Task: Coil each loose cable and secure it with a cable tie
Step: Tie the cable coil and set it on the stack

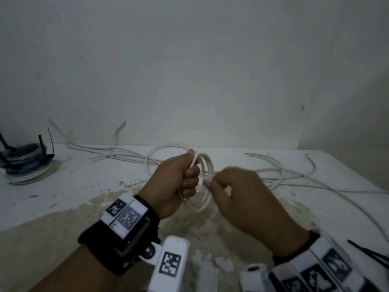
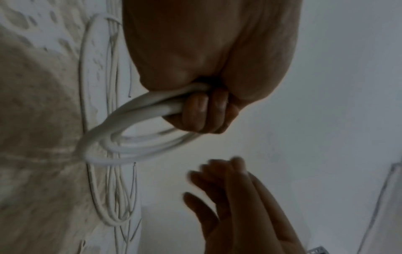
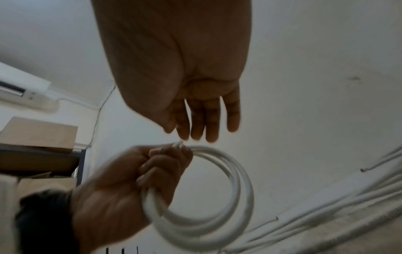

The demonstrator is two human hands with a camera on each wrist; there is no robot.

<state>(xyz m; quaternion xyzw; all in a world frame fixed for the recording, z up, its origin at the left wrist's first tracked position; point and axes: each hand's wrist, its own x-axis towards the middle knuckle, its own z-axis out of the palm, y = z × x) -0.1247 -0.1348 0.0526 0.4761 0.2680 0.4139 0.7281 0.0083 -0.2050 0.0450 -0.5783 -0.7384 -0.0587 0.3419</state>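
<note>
White cable coil (image 1: 205, 182) in left hand (image 1: 174, 182), right hand (image 1: 237, 192) just beside.

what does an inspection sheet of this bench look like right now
surface: white bench top, paint worn to bare patches at the near edge
job's things: white coil off the bench; black ties at right edge
clutter: tied bundles stacked at far left
grippers: left hand grips the white coil; right hand beside it, fingers straight, holding nothing
cables: loose white cables sprawled along the back
surroundings: blank wall; cardboard box on a shelf
</note>
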